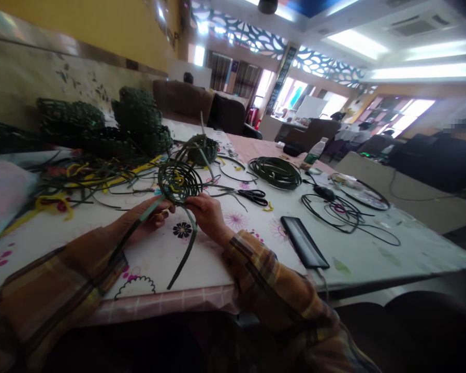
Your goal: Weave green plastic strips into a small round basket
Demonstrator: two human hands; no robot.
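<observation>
A small round weave of dark green strips (180, 178) is held up just over the table, with loose strip ends sticking out above and below it. My left hand (151, 215) is closed on its lower left edge, partly hidden behind a hanging strip. On the lower right edge, my right hand (205, 208) pinches the weave with thumb and fingers. One long strip (186, 254) hangs down between the hands. A bit of yellow tie shows inside the weave. Black-handled scissors (252, 196) lie to the right of my right hand.
Finished-looking green woven baskets (137, 119) are piled at the back left beside loose strips and yellow ties (54, 204). Rightward lie a coil of green strip (275, 172), a phone (305, 242) with a cable, black loops (336, 212) and a bottle (315, 151).
</observation>
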